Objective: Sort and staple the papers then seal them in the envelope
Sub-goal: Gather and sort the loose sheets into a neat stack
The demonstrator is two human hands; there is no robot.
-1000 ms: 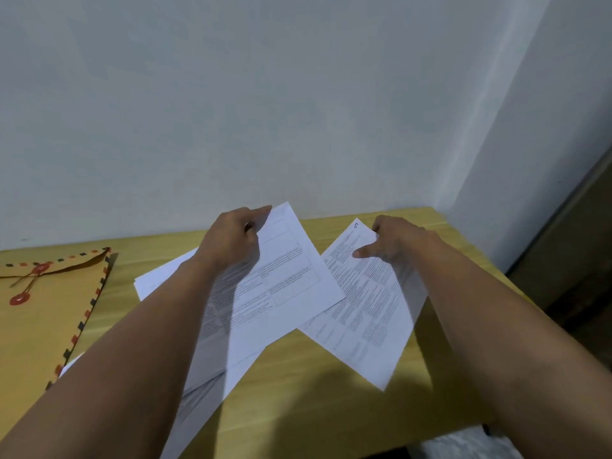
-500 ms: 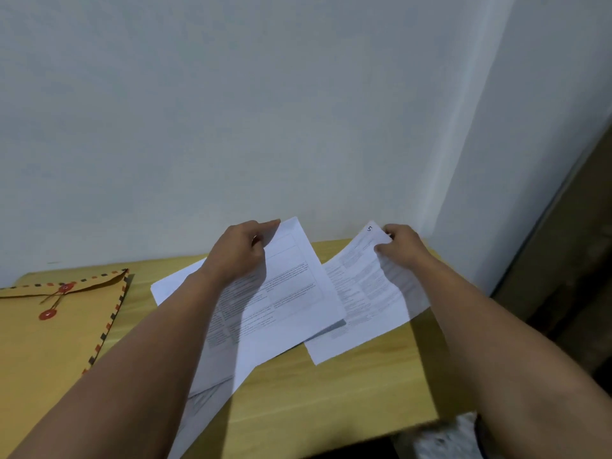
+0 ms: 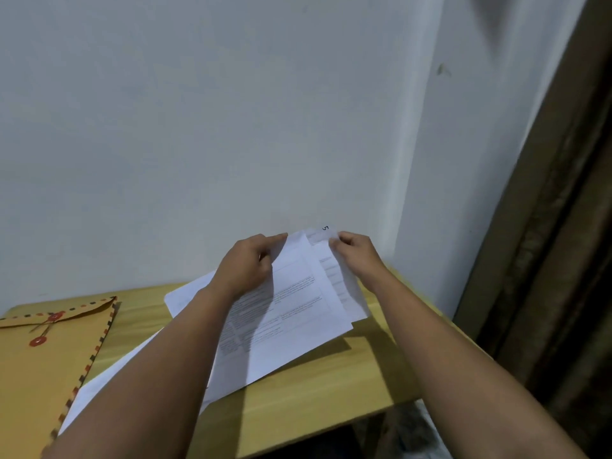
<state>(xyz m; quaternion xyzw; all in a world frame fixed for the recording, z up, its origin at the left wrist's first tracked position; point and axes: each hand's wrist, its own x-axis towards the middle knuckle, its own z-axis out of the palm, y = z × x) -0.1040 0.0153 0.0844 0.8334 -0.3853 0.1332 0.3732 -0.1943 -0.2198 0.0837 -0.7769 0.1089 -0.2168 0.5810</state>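
Note:
My left hand grips the top edge of a printed white sheet, lifted and tilted above the wooden table. My right hand pinches the top corner of a second sheet marked "5", which is tucked behind the first so only its right strip shows. More white papers lie flat beneath my left forearm. A brown string-tie envelope with a striped border and red buttons lies at the table's left. No stapler is in view.
A white wall rises right behind the table. A dark brown door frame or curtain stands to the right. The table's near edge and right corner drop off to a patterned floor.
My right hand carried the sheet marked "5" leftward and raised it, slipping it behind the sheet in my left hand. Both hands rose; the camera tilted upward.

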